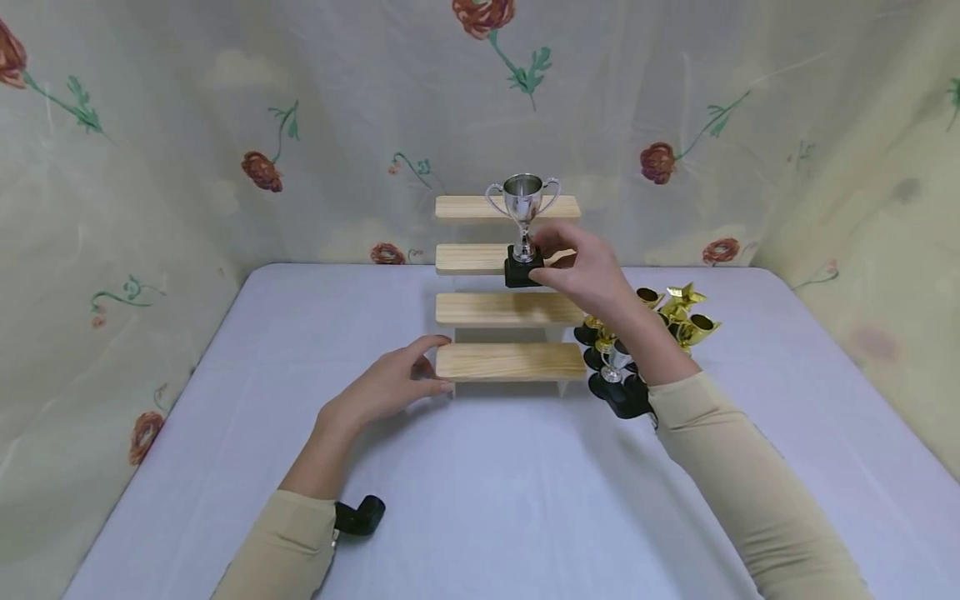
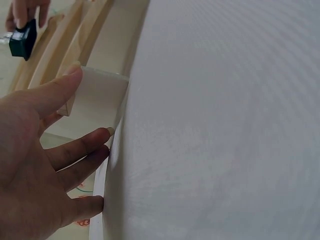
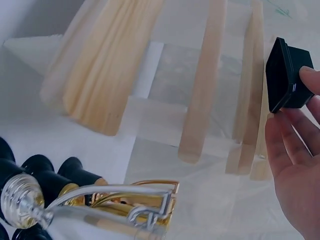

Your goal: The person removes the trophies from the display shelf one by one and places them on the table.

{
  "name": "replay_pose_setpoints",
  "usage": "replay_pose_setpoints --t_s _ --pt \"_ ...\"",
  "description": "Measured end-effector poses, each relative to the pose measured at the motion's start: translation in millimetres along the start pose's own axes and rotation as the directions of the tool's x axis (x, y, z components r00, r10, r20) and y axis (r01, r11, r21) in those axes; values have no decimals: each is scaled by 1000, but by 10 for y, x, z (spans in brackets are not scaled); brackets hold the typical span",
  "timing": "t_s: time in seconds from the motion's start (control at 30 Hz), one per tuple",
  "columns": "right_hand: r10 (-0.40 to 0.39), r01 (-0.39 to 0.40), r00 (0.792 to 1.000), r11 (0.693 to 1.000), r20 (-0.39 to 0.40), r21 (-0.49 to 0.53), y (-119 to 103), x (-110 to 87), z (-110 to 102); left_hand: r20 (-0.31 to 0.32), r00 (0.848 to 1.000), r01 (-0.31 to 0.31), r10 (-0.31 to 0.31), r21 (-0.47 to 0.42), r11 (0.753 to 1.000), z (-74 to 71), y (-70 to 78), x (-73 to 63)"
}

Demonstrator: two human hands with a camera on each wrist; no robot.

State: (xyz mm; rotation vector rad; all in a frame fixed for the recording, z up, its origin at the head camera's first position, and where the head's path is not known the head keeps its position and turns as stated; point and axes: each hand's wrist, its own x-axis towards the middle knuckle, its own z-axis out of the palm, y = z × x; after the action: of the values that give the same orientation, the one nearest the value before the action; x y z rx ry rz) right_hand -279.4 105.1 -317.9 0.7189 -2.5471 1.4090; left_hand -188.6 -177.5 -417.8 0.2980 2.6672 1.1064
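Note:
My right hand (image 1: 588, 262) pinches the black square base of a silver trophy cup (image 1: 522, 200) between thumb and fingers. The cup is upright, with two looped handles, overlapping the upper steps in the head view. In the right wrist view the underside of its base (image 3: 290, 75) shows hollow. My left hand (image 1: 390, 383) holds the left end of the lowest step of a wooden tiered stand (image 1: 510, 362), thumb on one side and index finger on the other. Its remaining fingers (image 2: 82, 150) spread near the white cloth.
Right of the stand lies a cluster of gold and silver trophies (image 1: 693, 325) with black bases, partly hidden by my right forearm. A white cloth covers the table (image 1: 480, 500). Flower-printed curtains (image 1: 360, 92) hang behind and at both sides.

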Motion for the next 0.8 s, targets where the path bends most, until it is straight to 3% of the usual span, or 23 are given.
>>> replay_pose_setpoints --t_s 0.5,0.8 --pt "38 -37 999 998 27 -46 1 -138 -131 6 1000 -20 20 -7 1000 1 2 2" --pt "17 -15 1000 996 23 -87 -3 -182 -196 0 1000 -14 14 -2 1000 7 -1 -2"
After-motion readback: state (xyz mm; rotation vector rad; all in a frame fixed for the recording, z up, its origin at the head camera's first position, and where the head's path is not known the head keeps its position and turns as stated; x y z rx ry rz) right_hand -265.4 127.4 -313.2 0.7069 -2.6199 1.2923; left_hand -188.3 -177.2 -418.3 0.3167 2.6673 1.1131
